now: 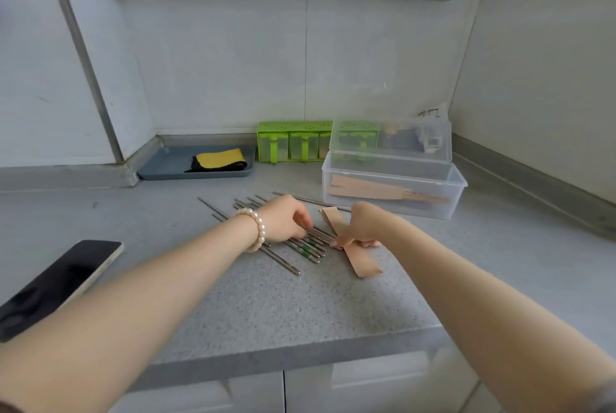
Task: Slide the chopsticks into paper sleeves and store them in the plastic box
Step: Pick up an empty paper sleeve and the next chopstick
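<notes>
Picking a pair of chopsticks, sleeve ready.
Left hand [288, 219] fingers pinch down onto the chopsticks [308, 246] pile; right hand [361, 226] pins a paper sleeve [358, 261] beside it. Next, probably: lift pair, align tips with sleeve mouth. Plastic box [393, 186] open beyond right hand.

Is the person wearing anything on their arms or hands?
Yes. The left hand has a bracelet of round, pearly white beads around its wrist. The right hand wears nothing that shows: no ring, watch or glove. Both forearms are bare, with a bit of dark sleeve only at the picture's bottom corners.
</notes>
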Available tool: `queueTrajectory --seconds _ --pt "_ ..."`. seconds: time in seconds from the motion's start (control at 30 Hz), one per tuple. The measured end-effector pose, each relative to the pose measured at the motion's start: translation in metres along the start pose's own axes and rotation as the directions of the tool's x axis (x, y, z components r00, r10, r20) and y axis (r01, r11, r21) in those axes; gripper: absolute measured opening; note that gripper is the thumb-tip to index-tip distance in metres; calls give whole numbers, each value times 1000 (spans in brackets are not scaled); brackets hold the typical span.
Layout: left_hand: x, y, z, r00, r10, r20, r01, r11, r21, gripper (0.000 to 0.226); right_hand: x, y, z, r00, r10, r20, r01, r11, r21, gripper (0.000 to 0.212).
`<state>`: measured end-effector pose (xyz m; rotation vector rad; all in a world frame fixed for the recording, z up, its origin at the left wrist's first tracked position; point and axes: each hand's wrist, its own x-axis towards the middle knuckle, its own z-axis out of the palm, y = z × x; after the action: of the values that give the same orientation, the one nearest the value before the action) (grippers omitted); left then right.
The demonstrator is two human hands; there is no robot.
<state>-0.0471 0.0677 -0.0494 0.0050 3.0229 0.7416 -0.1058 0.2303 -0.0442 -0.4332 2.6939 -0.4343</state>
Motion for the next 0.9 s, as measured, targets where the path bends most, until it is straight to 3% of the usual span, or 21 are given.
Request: queueTrajectory --seconds 0.33,0.53,0.6,0.67,0.77,0.83,0.9 --pt "-2 6 11 995 -50 -85 37 988 -147 21 4 17 0 994 51 -95 -26 969 245 51" --pt "7 22 19 980 -142 -143 87 937 -339 13 2 21 2 975 37 -218 42 938 345 32" --pt "11 28 23 975 -198 -101 116 841 -529 21 -2 18 1 959 15 -282 112 898 426 18" --pt "13 35 26 963 -267 -23 154 622 -768 29 -9 12 1 937 -75 -340 239 849 471 17" --pt "11 41 25 943 -333 -18 89 304 -949 13 -22 1 3 897 -240 -372 378 852 362 32" --pt "8 41 21 941 -336 -40 42 236 -971 17 -25 -2 3 887 -274 -371 410 837 363 40" --pt "2 38 15 952 -303 -38 21 188 -982 12 -25 0 -1 894 -264 -363 424 761 490 44"
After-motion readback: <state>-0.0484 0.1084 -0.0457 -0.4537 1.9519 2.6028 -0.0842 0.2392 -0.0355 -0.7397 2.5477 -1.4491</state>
